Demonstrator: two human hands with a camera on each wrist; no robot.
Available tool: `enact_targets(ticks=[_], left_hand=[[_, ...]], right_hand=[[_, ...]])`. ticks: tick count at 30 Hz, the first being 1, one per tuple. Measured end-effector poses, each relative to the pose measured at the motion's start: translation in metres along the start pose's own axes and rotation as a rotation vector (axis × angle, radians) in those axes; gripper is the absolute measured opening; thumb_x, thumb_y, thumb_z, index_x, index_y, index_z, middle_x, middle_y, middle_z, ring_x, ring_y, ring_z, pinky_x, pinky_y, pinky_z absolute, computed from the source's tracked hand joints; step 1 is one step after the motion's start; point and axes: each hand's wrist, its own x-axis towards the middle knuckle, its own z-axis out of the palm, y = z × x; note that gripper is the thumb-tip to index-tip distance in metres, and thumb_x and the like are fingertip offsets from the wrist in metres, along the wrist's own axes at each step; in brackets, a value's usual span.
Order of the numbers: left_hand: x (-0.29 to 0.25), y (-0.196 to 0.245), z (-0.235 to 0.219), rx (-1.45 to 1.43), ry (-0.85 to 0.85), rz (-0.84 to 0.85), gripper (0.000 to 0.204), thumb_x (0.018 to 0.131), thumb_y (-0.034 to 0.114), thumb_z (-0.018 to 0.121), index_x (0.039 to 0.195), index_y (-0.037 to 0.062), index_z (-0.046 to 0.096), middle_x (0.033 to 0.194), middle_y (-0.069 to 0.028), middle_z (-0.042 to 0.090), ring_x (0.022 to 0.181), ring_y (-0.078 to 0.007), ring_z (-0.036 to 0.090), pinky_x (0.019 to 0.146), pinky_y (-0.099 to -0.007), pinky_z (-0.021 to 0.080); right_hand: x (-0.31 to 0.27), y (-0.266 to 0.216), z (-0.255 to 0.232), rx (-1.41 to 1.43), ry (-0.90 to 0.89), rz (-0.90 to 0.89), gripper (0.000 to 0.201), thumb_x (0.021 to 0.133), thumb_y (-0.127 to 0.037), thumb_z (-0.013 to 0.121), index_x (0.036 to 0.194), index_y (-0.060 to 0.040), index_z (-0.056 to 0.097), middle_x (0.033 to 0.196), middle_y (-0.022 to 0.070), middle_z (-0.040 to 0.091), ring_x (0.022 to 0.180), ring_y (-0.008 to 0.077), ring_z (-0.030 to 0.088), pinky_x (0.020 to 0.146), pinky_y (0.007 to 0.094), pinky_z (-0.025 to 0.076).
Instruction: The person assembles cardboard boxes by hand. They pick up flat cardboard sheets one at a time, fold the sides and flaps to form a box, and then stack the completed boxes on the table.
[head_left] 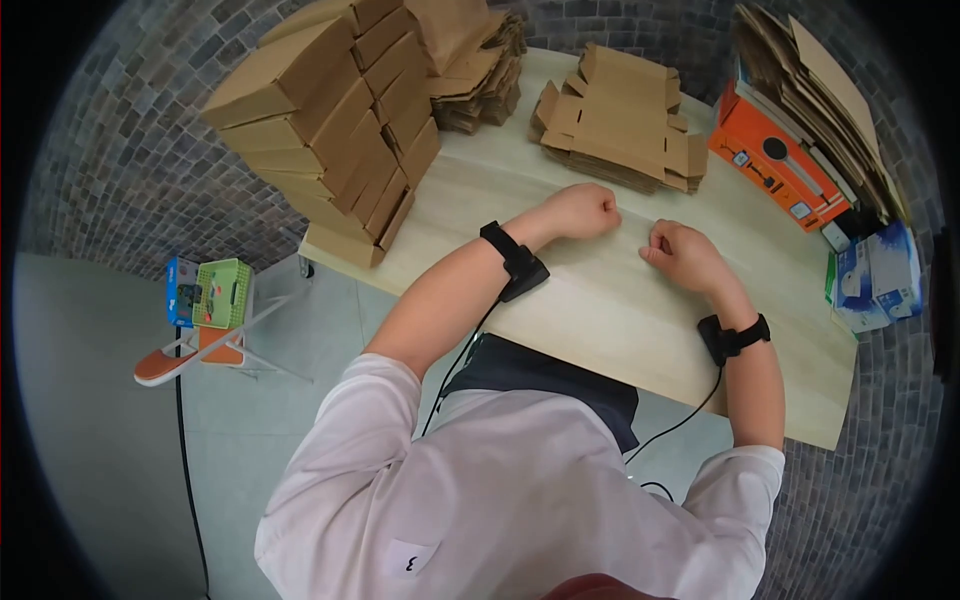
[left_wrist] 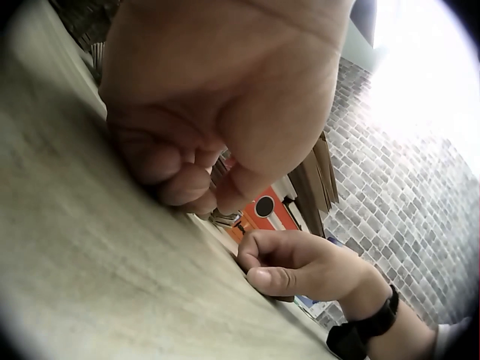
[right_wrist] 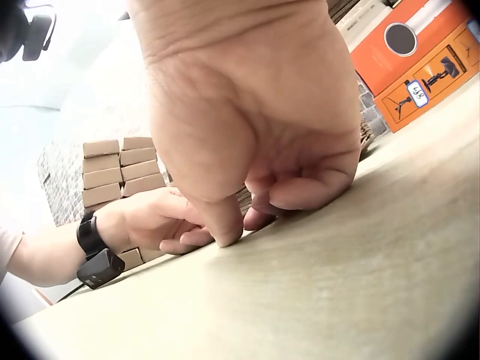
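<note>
Both hands rest on the pale wooden table, with a short gap between them. The left hand lies on its side with loosely curled fingers; in the left wrist view its fingertips come down to the tabletop and hold nothing. Across from it, the right hand has its fingers bent in and its thumb toward the left hand. Nothing sits in its palm in the right wrist view, where the thumb touches the table. Nearest to both is a pile of flattened cardboard boxes beyond them.
Folded cardboard boxes are stacked high at the left, beside more flat cardboard. An orange box, upright cardboard sheets and a blue-white package stand at the right. A chair bears a green basket.
</note>
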Motion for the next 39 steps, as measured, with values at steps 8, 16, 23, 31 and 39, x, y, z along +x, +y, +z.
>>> enact_targets(ticks=[8,16,23,31,39], left_hand=[[-0.0025,0.0024,0.0004,-0.008,-0.009,-0.008,0.025,0.086,0.028,0.068,0.089,0.0037,0.069,0.081,-0.0110,0.070,0.076,-0.0232,0.065,0.071,-0.0351,0.051],[-0.0020,-0.0014,0.0029,-0.002,0.011,0.017,0.026,0.087,0.029,0.067,0.087,0.0030,0.067,0.081,-0.0118,0.070,0.076,-0.0244,0.065,0.071,-0.0356,0.051],[-0.0007,-0.0027,0.0039,0.015,0.011,0.026,0.027,0.086,0.029,0.067,0.087,0.0028,0.067,0.081,-0.0123,0.069,0.076,-0.0251,0.065,0.071,-0.0359,0.051],[0.0008,-0.0053,0.0045,0.019,0.027,0.053,0.026,0.086,0.028,0.066,0.087,0.0022,0.067,0.081,-0.0131,0.069,0.075,-0.0258,0.065,0.071,-0.0363,0.051],[-0.0016,-0.0007,0.0045,0.039,0.026,0.042,0.026,0.086,0.029,0.066,0.087,0.0026,0.068,0.083,-0.0139,0.070,0.080,-0.0286,0.067,0.073,-0.0378,0.052]], right_hand=[[-0.0006,-0.0029,-0.0009,-0.039,-0.035,0.062,0.030,0.088,-0.031,0.070,0.083,-0.0042,0.058,0.079,0.0146,0.063,0.076,0.0326,0.059,0.069,0.0403,0.048],[0.0012,-0.0053,-0.0016,-0.053,-0.055,0.086,0.030,0.089,-0.032,0.070,0.084,-0.0047,0.058,0.080,0.0146,0.063,0.076,0.0324,0.060,0.069,0.0399,0.047],[0.0013,-0.0071,-0.0022,-0.058,-0.062,0.099,0.030,0.089,-0.031,0.071,0.084,-0.0042,0.058,0.080,0.0147,0.064,0.075,0.0318,0.059,0.069,0.0398,0.047],[0.0026,-0.0079,-0.0019,-0.058,-0.071,0.109,0.031,0.088,-0.032,0.071,0.084,-0.0042,0.058,0.080,0.0146,0.063,0.075,0.0312,0.059,0.069,0.0394,0.047],[0.0003,-0.0065,-0.0015,-0.069,-0.050,0.097,0.031,0.088,-0.033,0.070,0.084,-0.0047,0.058,0.080,0.0142,0.063,0.075,0.0317,0.059,0.068,0.0399,0.047]])
